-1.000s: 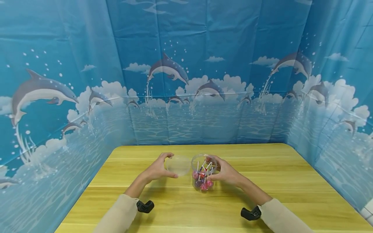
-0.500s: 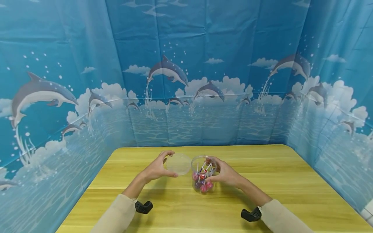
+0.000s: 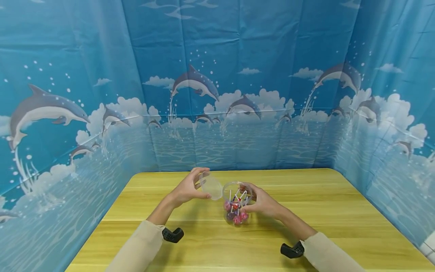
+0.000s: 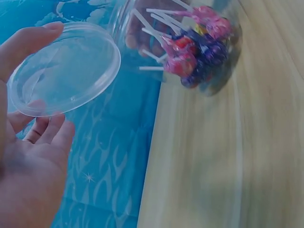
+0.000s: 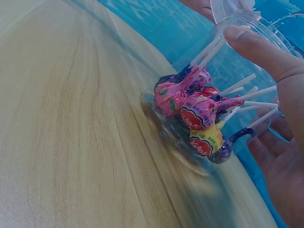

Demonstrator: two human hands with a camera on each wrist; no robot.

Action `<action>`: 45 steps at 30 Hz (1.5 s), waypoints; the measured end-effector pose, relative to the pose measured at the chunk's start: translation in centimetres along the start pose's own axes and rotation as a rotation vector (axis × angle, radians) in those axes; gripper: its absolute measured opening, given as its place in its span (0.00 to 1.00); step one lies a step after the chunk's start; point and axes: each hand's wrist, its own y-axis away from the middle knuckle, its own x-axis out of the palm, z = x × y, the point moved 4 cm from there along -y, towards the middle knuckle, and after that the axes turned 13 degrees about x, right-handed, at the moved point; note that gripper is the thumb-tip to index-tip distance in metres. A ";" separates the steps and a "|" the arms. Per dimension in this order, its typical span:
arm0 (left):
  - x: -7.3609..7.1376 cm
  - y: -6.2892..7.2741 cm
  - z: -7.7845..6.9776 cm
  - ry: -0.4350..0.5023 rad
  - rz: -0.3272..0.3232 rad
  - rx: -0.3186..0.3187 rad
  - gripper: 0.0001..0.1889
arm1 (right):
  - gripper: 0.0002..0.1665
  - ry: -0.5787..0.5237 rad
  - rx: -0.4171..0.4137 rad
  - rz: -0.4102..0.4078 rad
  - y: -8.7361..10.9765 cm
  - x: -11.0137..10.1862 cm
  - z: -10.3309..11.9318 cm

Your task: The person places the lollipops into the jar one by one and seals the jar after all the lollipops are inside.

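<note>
A clear plastic jar (image 3: 228, 217) stands uncapped on the table, with several wrapped lollipops (image 5: 198, 111) inside, pink, purple and yellow, their white sticks pointing up. My right hand (image 3: 264, 202) grips the jar's right side, thumb in front near the rim and fingers behind. In my left hand (image 3: 188, 189) is the round translucent lid (image 4: 66, 71), pinched by its edge between thumb and fingers. The lid is tilted, its right edge close beside the jar's rim in the head view. Through the clear jar wall, some right-hand fingers (image 4: 137, 35) show in the left wrist view.
The yellow wood-grain table (image 3: 217, 249) has its back edge against a blue dolphin-print curtain (image 3: 217, 147), which also runs along both sides. Each forearm carries a black wrist piece, left (image 3: 172, 235) and right (image 3: 292, 250).
My left hand has risen slightly and moved right, turning the lid from nearly face-on to a steeper tilt. My right hand and the jar have stayed in place.
</note>
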 end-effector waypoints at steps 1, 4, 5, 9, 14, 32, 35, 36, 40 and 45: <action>0.1 -0.2 -0.2 0.013 0.000 0.005 0.46 | 0.53 -0.002 0.000 0.002 0.0 0.0 0.0; 0.4 -0.7 -0.6 0.027 0.009 0.019 0.46 | 0.52 -0.006 -0.001 0.006 0.1 0.0 0.1; 0.5 -0.9 -0.8 0.029 0.012 0.024 0.46 | 0.52 -0.007 -0.003 0.008 0.1 0.0 0.2; 0.8 -1.5 -1.1 0.016 0.026 0.035 0.45 | 0.52 -0.011 -0.013 0.014 0.0 0.0 0.1; 1.3 -2.3 -1.3 0.029 0.040 0.038 0.43 | 0.52 -0.023 -0.011 0.020 0.0 -0.1 -0.1; 3.1 -4.7 -1.8 -0.065 0.117 0.086 0.40 | 0.50 -0.033 -0.019 0.033 0.0 0.0 -0.2; 3.5 -5.0 -1.8 -0.059 0.144 0.092 0.40 | 0.50 -0.031 -0.021 0.033 -0.1 0.0 -0.2; 3.6 -5.1 -1.8 -0.055 0.152 0.091 0.40 | 0.50 -0.031 -0.022 0.033 -0.1 0.1 -0.2; 4.1 -5.5 -1.7 -0.062 0.172 0.079 0.41 | 0.51 -0.029 -0.022 0.038 0.0 0.1 -0.1; 4.4 -5.8 -1.5 -0.099 0.174 0.076 0.41 | 0.51 -0.027 -0.018 0.034 0.1 0.0 -0.1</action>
